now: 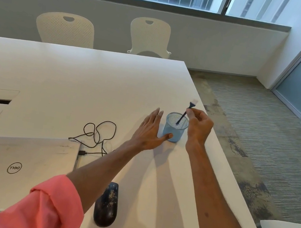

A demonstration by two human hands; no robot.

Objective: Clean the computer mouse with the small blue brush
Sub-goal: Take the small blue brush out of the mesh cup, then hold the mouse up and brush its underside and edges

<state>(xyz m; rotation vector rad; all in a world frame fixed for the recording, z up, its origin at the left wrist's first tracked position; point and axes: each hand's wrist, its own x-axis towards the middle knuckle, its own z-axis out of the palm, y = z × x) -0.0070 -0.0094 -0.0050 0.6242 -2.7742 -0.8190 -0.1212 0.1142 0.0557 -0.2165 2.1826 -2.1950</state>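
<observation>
A small blue brush [188, 108] with pale bristles stands tilted in a light blue mesh cup [175, 128] on the white table [72, 76]. My right hand [199, 128] pinches the brush's thin handle just above the cup's rim. My left hand [150, 132] lies flat with fingers spread against the cup's left side, thumb touching its base. The black computer mouse [107, 204], speckled with pale dust, rests on the table near me, between my forearms.
A closed silver laptop [16, 162] sits at the near left, with a black cable [97, 134] coiled behind it. The table's right edge runs close to the cup. Two white chairs [149, 37] stand at the far side.
</observation>
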